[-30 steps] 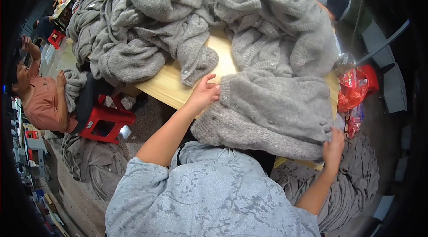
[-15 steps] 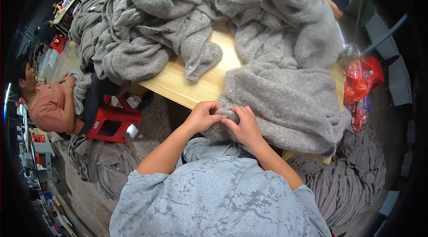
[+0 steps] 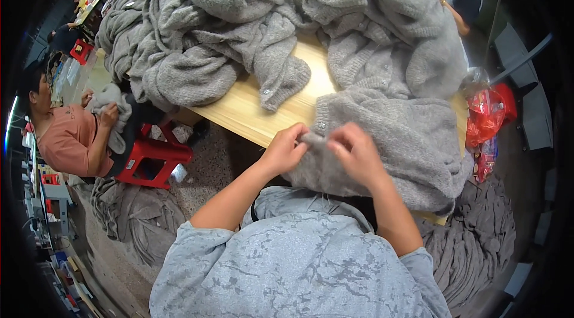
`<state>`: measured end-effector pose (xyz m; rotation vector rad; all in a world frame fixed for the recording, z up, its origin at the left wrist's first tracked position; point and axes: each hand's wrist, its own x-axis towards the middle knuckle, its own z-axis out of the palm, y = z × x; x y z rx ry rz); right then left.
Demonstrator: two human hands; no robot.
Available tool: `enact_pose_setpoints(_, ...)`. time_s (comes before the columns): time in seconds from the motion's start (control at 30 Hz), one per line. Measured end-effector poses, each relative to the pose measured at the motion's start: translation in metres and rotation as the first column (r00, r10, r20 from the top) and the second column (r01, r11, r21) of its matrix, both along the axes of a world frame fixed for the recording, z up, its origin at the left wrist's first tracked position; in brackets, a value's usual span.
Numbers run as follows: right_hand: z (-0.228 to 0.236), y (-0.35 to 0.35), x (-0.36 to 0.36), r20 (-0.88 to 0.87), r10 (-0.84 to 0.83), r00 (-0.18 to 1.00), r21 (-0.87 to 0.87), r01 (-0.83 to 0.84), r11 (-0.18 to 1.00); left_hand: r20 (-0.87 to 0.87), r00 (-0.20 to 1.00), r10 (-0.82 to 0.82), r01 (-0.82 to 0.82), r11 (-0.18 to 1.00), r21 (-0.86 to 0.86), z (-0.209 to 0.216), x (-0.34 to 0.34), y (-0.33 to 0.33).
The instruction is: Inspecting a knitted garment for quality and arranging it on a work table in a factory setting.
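A grey knitted sweater (image 3: 391,138) lies bunched across the near end of the light wood table (image 3: 239,111), part of it hanging over the edge toward me. At its left edge my left hand (image 3: 285,150) is closed, pinching a fold of the knit between thumb and fingers. My right hand (image 3: 357,153) hovers just over the sweater, a little right of the left hand. Its fingers are curled and smeared by motion, so whether they hold something cannot be told.
Heaped grey knitwear (image 3: 197,31) covers the table's far side. At left a person (image 3: 69,138) handles grey knit beside a red stool (image 3: 152,159). Another person (image 3: 463,1) is at far right. Red plastic bags (image 3: 485,114) hang by the right edge; more knitwear (image 3: 478,240) lies below.
My right hand has pulled away to the right from the left hand, which keeps its pinch on the knit. The person at left has shifted the cloth in their hands.
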<state>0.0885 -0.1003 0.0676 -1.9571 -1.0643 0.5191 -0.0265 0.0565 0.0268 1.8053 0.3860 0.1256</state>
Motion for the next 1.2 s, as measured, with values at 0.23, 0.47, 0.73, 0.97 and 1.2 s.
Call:
enact_pose_setpoints(0.23,-0.013,0.047,0.043,0.250,0.035,0.968,0.120,-0.066,0.991,0.074,0.985,0.157,-0.165,0.978,0.125,-0.059,0.043,-0.011)
enact_pose_setpoints(0.47,0.000,0.053,0.056,0.203,0.501,0.841,-0.370,-0.408,0.835,0.259,0.945,0.201,-0.258,0.943,0.210,-0.027,0.029,-0.020)
enact_pose_setpoints(0.73,0.007,0.041,0.057,0.121,0.381,0.917,-0.143,-0.364,0.920,0.520,0.849,0.096,-0.343,0.849,0.403,-0.010,0.019,-0.023)
enact_pose_setpoints(0.97,0.000,0.037,0.048,-0.172,0.209,0.963,-0.214,-0.244,0.946,0.536,0.844,-0.013,-0.342,0.756,0.557,-0.005,0.021,-0.021)
enact_pose_setpoints(1.2,-0.017,0.037,0.050,-0.188,0.174,0.967,-0.276,-0.222,0.935,0.383,0.918,0.102,-0.218,0.937,0.272,-0.009,0.022,-0.028)
